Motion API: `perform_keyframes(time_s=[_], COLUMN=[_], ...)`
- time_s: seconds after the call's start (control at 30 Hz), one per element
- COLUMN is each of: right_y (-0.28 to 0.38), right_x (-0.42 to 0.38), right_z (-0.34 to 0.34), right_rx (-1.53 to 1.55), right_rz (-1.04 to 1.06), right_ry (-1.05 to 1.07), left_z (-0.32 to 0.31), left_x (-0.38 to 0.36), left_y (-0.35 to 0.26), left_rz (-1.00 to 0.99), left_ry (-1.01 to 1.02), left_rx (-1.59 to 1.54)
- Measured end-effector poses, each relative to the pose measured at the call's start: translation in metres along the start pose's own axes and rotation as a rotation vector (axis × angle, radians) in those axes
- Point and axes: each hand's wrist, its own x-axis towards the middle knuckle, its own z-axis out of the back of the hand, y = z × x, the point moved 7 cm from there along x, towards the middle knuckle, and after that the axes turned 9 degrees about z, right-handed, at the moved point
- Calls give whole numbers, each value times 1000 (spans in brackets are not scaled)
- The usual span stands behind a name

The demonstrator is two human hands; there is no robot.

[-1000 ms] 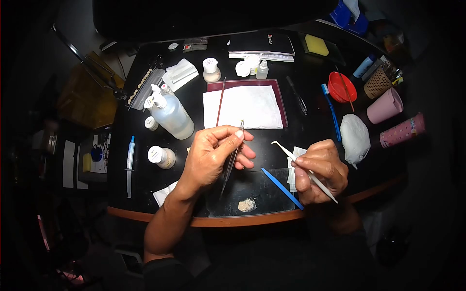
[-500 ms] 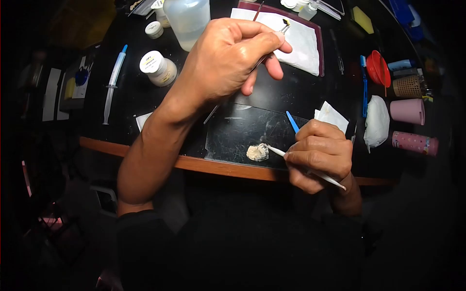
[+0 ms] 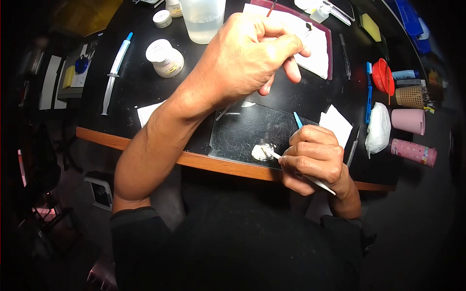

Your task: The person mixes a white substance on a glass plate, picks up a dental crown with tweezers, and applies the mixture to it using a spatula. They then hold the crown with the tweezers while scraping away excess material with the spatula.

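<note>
My left hand [image 3: 264, 51] is raised over the table, fingers pinched around a slim metal tool like tweezers, mostly hidden by the hand. At its far tip sits a small dark piece [image 3: 309, 26]. My right hand [image 3: 315, 157] is closed around a thin white stick-shaped tool [image 3: 320, 184] near the table's front edge. That tool's tip meets a mound of cream-white paste [image 3: 262, 152] on a scratched glass slab [image 3: 238, 133]. Just behind the right fingers, a blue tip [image 3: 297, 119] points up and away.
Left of my forearm stand a white-lidded jar [image 3: 165, 58] and a syringe [image 3: 116, 72]; a water container [image 3: 201, 22] is behind. White tissue [image 3: 315, 56] lies on a maroon tray [image 3: 330, 48]. A blue toothbrush [image 3: 369, 97], red bowl [image 3: 381, 77] and pink cup [image 3: 407, 121] line the right side.
The view has shifted, moving the scene slightly right. My right hand has gone a little left over the slab, bringing the white tool's tip further into the paste. Both holds are unchanged.
</note>
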Motion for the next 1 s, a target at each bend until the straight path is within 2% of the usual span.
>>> perform_keyframes(time_s=[0.2,0.3,0.4,0.57,0.7,1.0], right_y=[1,3,11,19,18,13], right_x=[2,2,4,-14,-13,-14], right_z=[4,17,47,79,76,68], right_rx=[14,-8,-149,-474,-553,-523], right_rz=[9,22,18,-48,-4,-42], right_ry=[25,-92,-306,-508,-560,-512], left_z=[-1,-6,-12,-21,-27,-32], left_x=[2,0,-1,-4,-7,-11], left_y=[2,2,9,7,6,5], left_rz=[83,163,171,180,163,130], left_ry=[20,57,130,207,191,211], left_rx=[5,-54,-134,-160,-90,-37])
